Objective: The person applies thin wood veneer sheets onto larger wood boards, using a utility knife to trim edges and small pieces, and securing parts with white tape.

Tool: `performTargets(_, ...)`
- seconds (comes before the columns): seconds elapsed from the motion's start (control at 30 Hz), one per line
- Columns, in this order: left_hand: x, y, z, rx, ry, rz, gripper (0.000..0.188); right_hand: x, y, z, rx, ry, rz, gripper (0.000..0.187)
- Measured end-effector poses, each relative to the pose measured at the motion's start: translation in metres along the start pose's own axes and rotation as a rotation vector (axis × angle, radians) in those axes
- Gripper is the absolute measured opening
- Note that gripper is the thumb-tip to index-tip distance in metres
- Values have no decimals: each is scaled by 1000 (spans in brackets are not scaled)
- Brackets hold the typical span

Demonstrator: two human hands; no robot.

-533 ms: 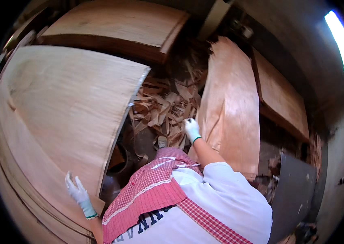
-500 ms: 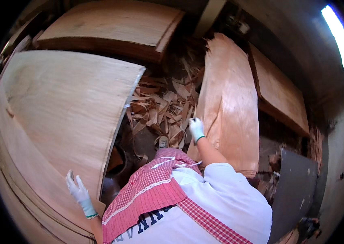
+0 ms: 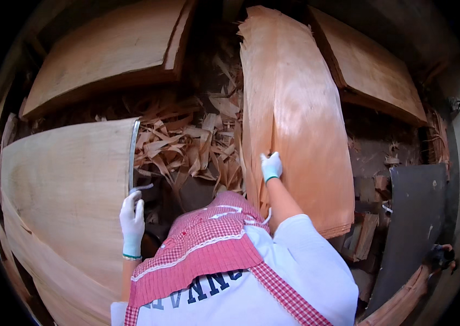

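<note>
My right hand (image 3: pixel 271 166), in a white glove with a green cuff, is closed at a raised seam in the top wood veneer sheet (image 3: pixel 309 119), appearing to pinch its edge. That reddish sheet lies on a long stack with a ragged far end. A small dark spot shows at the fingertips, too small to name. My left hand (image 3: pixel 132 220), gloved alike, is held up beside the metal-edged side of a board (image 3: pixel 72 174) with pale veneer on it. Its fingers are bent a little and apart, with nothing seen in them. Just beyond the fingertips is a thin pale strip (image 3: pixel 143 188).
Torn veneer scraps (image 3: pixel 197 144) heap on the floor between the stacks. A thick veneer stack (image 3: pixel 110 46) stands at the far left, another (image 3: pixel 371 65) at the far right. A dark grey panel (image 3: pixel 412 212) leans at the right, near some wood blocks (image 3: pixel 365 236).
My right hand has moved from the stack's left edge onto the seam of the veneer sheet. The left hand has come up and inward, off the pale board. The view has shifted.
</note>
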State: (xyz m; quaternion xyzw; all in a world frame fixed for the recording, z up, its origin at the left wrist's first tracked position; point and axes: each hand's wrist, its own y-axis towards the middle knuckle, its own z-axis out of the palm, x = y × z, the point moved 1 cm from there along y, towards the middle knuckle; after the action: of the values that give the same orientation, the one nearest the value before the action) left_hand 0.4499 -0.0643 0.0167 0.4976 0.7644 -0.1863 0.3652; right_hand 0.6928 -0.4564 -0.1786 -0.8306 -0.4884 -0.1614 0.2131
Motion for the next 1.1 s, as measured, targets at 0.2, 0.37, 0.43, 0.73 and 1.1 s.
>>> performTargets(0.2, -53, 98, 53, 309, -3, 83, 22, 36, 15, -8, 197, 64, -176, 33)
performTargets(0.37, -87, 209, 137, 611, -197, 139, 32, 75, -23, -116, 361, 424, -355, 36)
performTargets(0.43, -106, 259, 184, 789, -399, -126, 52, 88, -41, -159, 452, 603, -337, 33)
performTargets(0.73, -126, 434, 429, 1029, -1057, -856, 74, 141, -120, -280, 446, 374, 67, 29)
performTargets(1.1, -240, 590, 301, 765, -1326, -45, 30, 170, -84, -184, 88, 244, 152, 28)
